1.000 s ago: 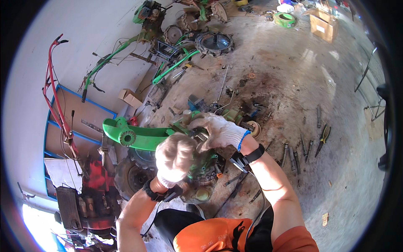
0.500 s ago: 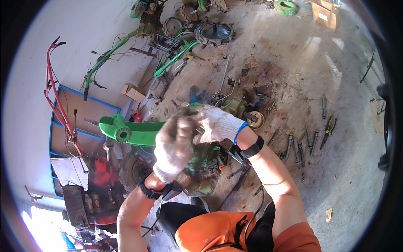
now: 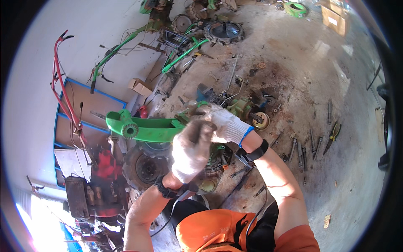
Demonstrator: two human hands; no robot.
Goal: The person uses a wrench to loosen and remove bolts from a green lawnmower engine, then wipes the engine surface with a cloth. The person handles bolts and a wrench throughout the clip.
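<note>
Both of my hands wear white knitted work gloves and meet over the green machine in front of me. My right hand (image 3: 226,124) is bent at the top of the machine, its fingers curled round something I cannot make out. Just below and left of it is my left hand (image 3: 189,151), its dirty fingers smeared by motion; whether they grip anything is not clear. A long green curved arm (image 3: 155,131) with a toothed round boss (image 3: 130,131) at its end sticks out to the left. Under the hands, greasy machine parts (image 3: 216,159) are mostly covered.
Wrenches and sockets (image 3: 300,153) and yellow-handled pliers (image 3: 334,133) lie on the stained floor at right. A pulley (image 3: 260,121) sits beside the machine. A lugged tyre (image 3: 145,166) and a red machine (image 3: 105,180) stand at left. Cardboard boxes (image 3: 334,19) are at far right.
My left hand has moved right, closer to the right hand, uncovering more of the green arm and the tyre. The whole view has shifted slightly. My right hand stays at the machine's top.
</note>
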